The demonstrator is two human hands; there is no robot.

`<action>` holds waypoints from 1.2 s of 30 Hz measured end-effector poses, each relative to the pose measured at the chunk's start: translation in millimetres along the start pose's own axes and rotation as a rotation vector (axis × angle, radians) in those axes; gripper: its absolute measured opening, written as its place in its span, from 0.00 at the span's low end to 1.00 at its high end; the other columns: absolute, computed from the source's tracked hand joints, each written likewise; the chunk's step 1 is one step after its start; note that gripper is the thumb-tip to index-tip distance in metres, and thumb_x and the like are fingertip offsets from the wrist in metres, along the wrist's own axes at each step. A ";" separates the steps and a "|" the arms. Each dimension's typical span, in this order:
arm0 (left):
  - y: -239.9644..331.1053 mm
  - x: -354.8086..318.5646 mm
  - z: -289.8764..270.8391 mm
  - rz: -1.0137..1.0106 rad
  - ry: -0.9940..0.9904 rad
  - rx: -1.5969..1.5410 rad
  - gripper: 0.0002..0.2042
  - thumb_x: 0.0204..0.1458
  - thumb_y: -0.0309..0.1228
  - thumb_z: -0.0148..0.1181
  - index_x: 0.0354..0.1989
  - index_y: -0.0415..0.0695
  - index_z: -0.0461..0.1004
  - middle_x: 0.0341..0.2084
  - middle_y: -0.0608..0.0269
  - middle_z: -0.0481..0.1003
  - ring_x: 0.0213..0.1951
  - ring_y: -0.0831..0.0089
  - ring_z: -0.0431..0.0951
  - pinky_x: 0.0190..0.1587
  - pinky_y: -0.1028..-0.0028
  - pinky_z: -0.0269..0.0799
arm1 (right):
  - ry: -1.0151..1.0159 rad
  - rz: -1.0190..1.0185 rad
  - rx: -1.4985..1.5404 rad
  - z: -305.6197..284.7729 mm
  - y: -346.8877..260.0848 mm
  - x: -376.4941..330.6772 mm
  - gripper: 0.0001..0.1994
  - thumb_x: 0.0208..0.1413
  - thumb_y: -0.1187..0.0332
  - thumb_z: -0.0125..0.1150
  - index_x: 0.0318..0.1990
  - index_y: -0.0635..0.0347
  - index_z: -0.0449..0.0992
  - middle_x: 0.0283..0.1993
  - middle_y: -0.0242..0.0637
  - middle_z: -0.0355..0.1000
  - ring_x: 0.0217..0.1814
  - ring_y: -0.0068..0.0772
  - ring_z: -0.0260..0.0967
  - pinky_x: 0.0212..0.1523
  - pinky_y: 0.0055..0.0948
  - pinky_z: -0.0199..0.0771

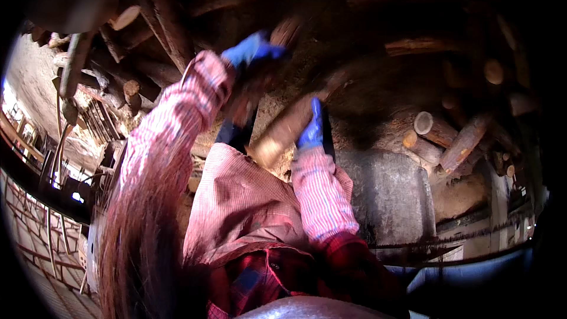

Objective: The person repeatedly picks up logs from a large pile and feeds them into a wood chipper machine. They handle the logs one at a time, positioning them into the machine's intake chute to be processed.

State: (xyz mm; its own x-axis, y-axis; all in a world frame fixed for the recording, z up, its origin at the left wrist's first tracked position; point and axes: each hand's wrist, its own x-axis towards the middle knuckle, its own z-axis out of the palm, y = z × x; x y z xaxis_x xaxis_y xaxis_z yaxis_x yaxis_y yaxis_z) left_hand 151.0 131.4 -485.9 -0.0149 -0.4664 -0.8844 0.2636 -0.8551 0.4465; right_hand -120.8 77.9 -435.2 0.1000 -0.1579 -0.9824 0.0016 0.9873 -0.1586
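Observation:
My left hand (251, 50) wears a blue glove and reaches forward, closed over a log (286, 32). Motion smears that log, and it seems to run on below the glove. Nearer my lap, a second, thicker log (280, 133) lies slanted with its pale cut end toward me. Along its right side my right hand (312, 130), also gloved in blue, grips it with one finger pointing up; the other fingers are partly hidden. Pink striped sleeve covers reach up both forearms. Below the logs, a pink checked apron (242, 201) spreads over my lap.
Several logs (466, 142) are heaped at the right beside a grey slab (387, 195). More long logs (165, 18) lean at the far left. Split wood (100, 118) lies against the left wall. One log (422, 46) rests on the dark ground at the far right.

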 end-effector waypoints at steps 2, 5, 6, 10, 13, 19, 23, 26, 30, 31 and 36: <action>-35.1 -31.3 19.5 0.630 0.036 -0.009 0.16 0.55 0.38 0.60 0.47 0.42 0.76 0.41 0.53 0.77 0.41 0.62 0.78 0.48 0.67 0.72 | -0.108 0.223 0.055 2.1 -33.1 -39.3 0.28 0.64 0.46 0.47 0.61 0.58 0.67 0.58 0.38 0.69 0.59 0.34 0.66 0.63 0.33 0.64; -2.5 -89.8 42.9 0.102 -0.266 -0.773 0.15 0.54 0.34 0.60 0.49 0.42 0.74 0.43 0.56 0.76 0.42 0.64 0.78 0.51 0.66 0.73 | -0.503 0.443 0.120 -1.2 -60.6 -31.6 0.25 0.61 0.45 0.51 0.52 0.57 0.74 0.47 0.37 0.76 0.47 0.32 0.73 0.50 0.34 0.76; 9.0 -110.1 49.2 -0.345 -0.255 -1.204 0.17 0.53 0.32 0.62 0.51 0.42 0.72 0.43 0.57 0.76 0.42 0.64 0.78 0.52 0.65 0.73 | -0.813 0.725 0.288 7.2 -75.9 -38.1 0.24 0.61 0.46 0.52 0.51 0.57 0.75 0.45 0.36 0.76 0.45 0.32 0.74 0.47 0.34 0.77; 24.7 -130.7 118.4 -0.202 0.210 -0.977 0.22 0.48 0.34 0.65 0.49 0.37 0.70 0.37 0.54 0.78 0.38 0.63 0.79 0.43 0.62 0.77 | -0.091 0.402 -0.509 59.5 -96.7 -78.5 0.21 0.54 0.57 0.66 0.48 0.63 0.75 0.39 0.42 0.78 0.37 0.38 0.77 0.43 0.40 0.80; 14.0 -166.6 122.7 -0.237 -0.106 -1.306 0.17 0.50 0.38 0.63 0.42 0.37 0.75 0.31 0.53 0.78 0.33 0.61 0.80 0.39 0.60 0.79 | -0.323 0.632 -0.209 53.5 -111.9 -123.4 0.21 0.53 0.58 0.65 0.48 0.66 0.74 0.41 0.44 0.77 0.37 0.40 0.76 0.44 0.41 0.80; 51.7 -340.5 124.7 -0.306 -0.371 -1.238 0.22 0.51 0.48 0.60 0.41 0.39 0.75 0.29 0.49 0.78 0.28 0.56 0.80 0.33 0.56 0.79 | -0.486 0.048 -0.351 69.7 -108.0 -288.7 0.27 0.48 0.62 0.71 0.53 0.62 0.68 0.37 0.39 0.73 0.32 0.37 0.75 0.34 0.40 0.81; 100.6 -403.0 111.2 -0.098 -0.222 -1.042 0.22 0.50 0.46 0.62 0.44 0.39 0.72 0.28 0.47 0.78 0.28 0.56 0.80 0.32 0.58 0.79 | -0.677 -0.129 -0.481 96.4 -168.1 -376.7 0.26 0.49 0.61 0.70 0.53 0.64 0.70 0.35 0.33 0.74 0.31 0.30 0.74 0.38 0.33 0.79; 142.1 -425.7 84.8 0.153 0.049 -0.905 0.20 0.49 0.42 0.64 0.43 0.41 0.71 0.26 0.55 0.76 0.26 0.60 0.79 0.31 0.61 0.79 | -0.698 -0.870 -0.617 147.9 -240.7 -488.9 0.35 0.49 0.62 0.71 0.63 0.61 0.62 0.58 0.35 0.67 0.55 0.26 0.67 0.52 0.25 0.72; 203.1 -470.7 59.2 0.519 0.135 -0.786 0.21 0.49 0.42 0.63 0.47 0.42 0.70 0.29 0.57 0.76 0.29 0.63 0.78 0.35 0.62 0.78 | -0.608 -1.432 -0.557 181.7 -351.3 -567.2 0.40 0.46 0.70 0.73 0.66 0.63 0.57 0.64 0.38 0.60 0.63 0.31 0.60 0.59 0.27 0.67; 223.6 -479.6 55.8 0.539 0.138 -0.753 0.23 0.49 0.42 0.64 0.49 0.42 0.68 0.28 0.56 0.75 0.28 0.62 0.78 0.32 0.62 0.78 | -0.566 -1.603 -0.568 183.2 -387.8 -573.7 0.41 0.45 0.70 0.73 0.66 0.63 0.56 0.63 0.39 0.60 0.62 0.32 0.60 0.59 0.27 0.67; 307.5 -516.1 73.9 0.750 0.262 -0.804 0.25 0.50 0.40 0.63 0.52 0.43 0.62 0.32 0.58 0.72 0.29 0.63 0.78 0.31 0.65 0.80 | -0.356 -2.061 -0.727 211.7 -564.0 -635.0 0.47 0.42 0.66 0.76 0.68 0.64 0.52 0.63 0.41 0.62 0.61 0.33 0.62 0.56 0.27 0.69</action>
State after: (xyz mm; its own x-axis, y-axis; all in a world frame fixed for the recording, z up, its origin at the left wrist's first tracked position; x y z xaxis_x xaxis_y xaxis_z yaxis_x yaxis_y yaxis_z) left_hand 168.5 92.5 117.8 0.5863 -0.6575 -0.4732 0.6662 0.0589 0.7435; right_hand 25.4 -375.6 299.0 0.5708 -0.5757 0.5854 0.0587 -0.6826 -0.7284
